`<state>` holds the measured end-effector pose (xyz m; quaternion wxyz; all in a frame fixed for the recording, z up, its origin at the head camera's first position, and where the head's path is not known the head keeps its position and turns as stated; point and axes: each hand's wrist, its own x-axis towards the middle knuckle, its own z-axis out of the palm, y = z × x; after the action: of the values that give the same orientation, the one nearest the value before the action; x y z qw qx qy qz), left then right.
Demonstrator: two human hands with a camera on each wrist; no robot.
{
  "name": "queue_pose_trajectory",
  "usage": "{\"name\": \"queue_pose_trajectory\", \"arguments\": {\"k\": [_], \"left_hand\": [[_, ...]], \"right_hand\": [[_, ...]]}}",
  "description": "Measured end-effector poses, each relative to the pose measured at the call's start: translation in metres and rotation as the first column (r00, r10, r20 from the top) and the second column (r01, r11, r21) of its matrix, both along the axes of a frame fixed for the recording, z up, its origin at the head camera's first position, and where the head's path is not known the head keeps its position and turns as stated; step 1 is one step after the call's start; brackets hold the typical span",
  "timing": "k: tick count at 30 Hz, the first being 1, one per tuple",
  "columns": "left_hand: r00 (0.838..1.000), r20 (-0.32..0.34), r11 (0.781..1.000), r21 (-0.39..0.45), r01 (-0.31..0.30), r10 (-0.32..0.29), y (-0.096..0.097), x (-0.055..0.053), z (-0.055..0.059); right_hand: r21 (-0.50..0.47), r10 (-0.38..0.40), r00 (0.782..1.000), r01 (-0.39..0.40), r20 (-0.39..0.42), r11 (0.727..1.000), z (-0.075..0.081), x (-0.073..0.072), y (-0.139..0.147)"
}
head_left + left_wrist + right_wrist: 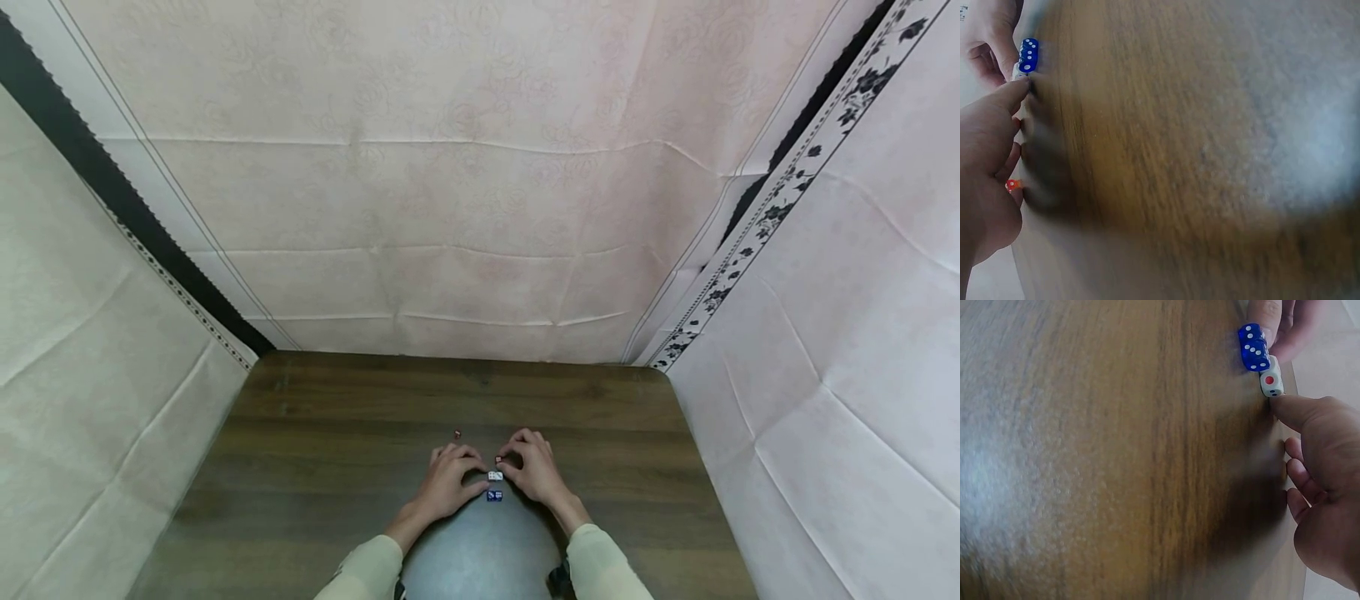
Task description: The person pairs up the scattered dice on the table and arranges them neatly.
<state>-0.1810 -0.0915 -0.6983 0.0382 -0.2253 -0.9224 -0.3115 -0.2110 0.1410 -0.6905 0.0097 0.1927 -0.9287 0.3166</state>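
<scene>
Two blue dice (494, 496) sit side by side on the table, nearest the body. Just beyond them is a pair of white dice (495, 476), between the two hands. My left hand (448, 481) rests from the left, its thumb tip at the white dice. From the right, my right hand (536, 468) touches a white die (1270, 379) with its thumb. Close to the right index fingertip lies a red die (498, 460), partly covered. Another red die (457, 434) lies beyond the left fingers. Whether any fingertips pinch a die is hard to see.
The brown wooden table (315, 467) reaches to a pale cloth (465, 250) hanging at its far edge. More cloth hangs at the left and right sides. A bright glare lies on the wood between the forearms.
</scene>
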Motion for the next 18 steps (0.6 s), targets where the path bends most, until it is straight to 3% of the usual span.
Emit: {"name": "queue_pose_trajectory", "arguments": {"k": [6,12,18], "left_hand": [[0.998,-0.062,0.998,0.067,-0.022,0.027,-0.003,-0.002,0.004],[0.976,-0.166,0.981,0.155,-0.113,0.139,-0.01,-0.012,0.008],[0.962,-0.136,0.957,0.204,-0.205,0.235,-0.019,-0.024,0.01]], "right_hand": [[-0.008,0.002,1.0,-0.003,-0.007,1.0,-0.001,0.001,0.001],[-0.009,0.006,0.999,-0.007,-0.031,1.0,-0.003,0.001,0.002],[-0.018,-0.004,1.0,0.004,-0.015,1.0,-0.003,0.001,0.001]]}}
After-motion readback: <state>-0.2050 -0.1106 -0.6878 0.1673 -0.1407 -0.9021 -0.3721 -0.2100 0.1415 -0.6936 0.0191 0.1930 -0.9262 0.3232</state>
